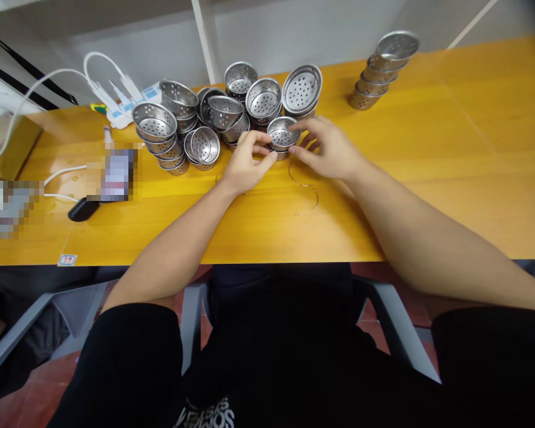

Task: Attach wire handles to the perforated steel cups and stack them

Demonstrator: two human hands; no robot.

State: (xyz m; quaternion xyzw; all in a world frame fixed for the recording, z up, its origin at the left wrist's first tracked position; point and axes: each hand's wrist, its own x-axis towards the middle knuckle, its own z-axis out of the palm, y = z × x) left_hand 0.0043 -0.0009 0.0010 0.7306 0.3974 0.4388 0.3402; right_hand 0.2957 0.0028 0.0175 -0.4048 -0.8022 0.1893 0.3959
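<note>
A small perforated steel cup (282, 133) stands on the yellow wooden table (428, 178), in front of a heap of the same cups (225, 113). My left hand (247, 161) pinches its near left side with thumb and fingers closed. My right hand (327, 148) touches its right side, fingers curled round the rim. A thin bent wire handle (304, 193) lies on the table just below my right hand. What sits between the fingertips is too small to make out.
A separate stack of nested cups (382, 70) stands at the far right of the table. At the left lie a white power strip with cables (116, 95), a phone (116, 175) and a black object (82, 209). The table's near edge runs above my lap.
</note>
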